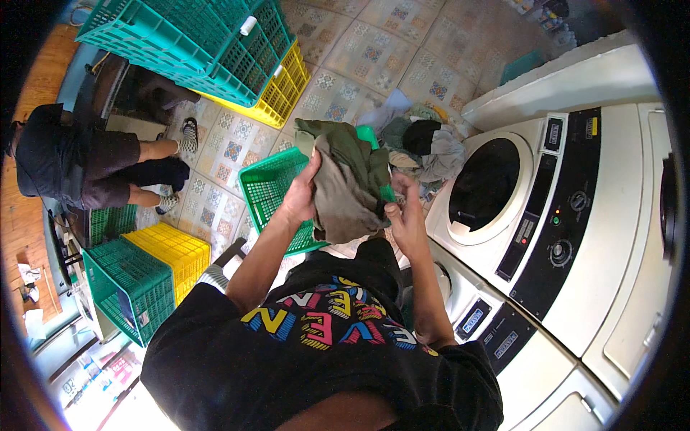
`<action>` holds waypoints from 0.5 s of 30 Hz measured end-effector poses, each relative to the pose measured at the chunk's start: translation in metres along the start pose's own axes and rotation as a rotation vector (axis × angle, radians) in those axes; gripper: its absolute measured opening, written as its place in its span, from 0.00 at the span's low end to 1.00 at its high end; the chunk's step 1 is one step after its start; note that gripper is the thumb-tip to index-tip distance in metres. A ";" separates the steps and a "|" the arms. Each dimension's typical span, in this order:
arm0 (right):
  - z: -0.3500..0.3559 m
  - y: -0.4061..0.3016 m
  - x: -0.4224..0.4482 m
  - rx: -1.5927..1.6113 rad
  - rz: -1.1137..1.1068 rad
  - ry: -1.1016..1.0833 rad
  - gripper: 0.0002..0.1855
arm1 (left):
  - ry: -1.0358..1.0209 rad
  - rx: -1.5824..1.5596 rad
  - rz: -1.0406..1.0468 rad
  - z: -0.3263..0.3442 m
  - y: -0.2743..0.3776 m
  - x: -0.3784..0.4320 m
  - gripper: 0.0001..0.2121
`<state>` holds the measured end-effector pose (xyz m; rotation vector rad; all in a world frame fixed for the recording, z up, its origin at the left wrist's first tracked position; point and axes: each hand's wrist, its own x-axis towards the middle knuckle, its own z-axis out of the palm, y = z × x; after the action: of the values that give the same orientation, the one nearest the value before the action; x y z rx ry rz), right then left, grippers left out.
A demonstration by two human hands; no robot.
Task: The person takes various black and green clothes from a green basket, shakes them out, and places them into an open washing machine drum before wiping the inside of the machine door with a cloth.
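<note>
In front of my body, my left hand [303,195] grips a loose bundle of olive-green and grey-brown clothes [350,186], thumb on top along its left side. My right hand [408,218] is at the bundle's right edge, its thumb and fingers somewhat apart and slightly blurred. Whether it pinches the cloth I cannot tell. Below the bundle is a green plastic laundry basket [264,183], partly hidden by the clothes and my left forearm. A heap of mixed clothes [426,141] lies on the tiled floor just beyond my right hand.
White Maytag front-loading machines [539,204] line the right side, one with a round dark door [485,183]. Stacked teal crates [215,54] stand upper left above a yellow crate [285,86]. More green and yellow crates [129,280] are lower left. Another person [81,156] stands at left.
</note>
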<state>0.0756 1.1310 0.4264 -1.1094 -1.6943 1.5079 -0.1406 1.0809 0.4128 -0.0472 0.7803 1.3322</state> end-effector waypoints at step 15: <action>-0.035 -0.052 -0.019 0.355 -0.116 0.649 0.09 | -0.207 0.046 0.202 0.013 0.057 -0.015 0.24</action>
<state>0.1047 1.1301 0.4851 -1.1205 -0.9865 1.1419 -0.1848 1.0899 0.4530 0.2081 0.6521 1.4819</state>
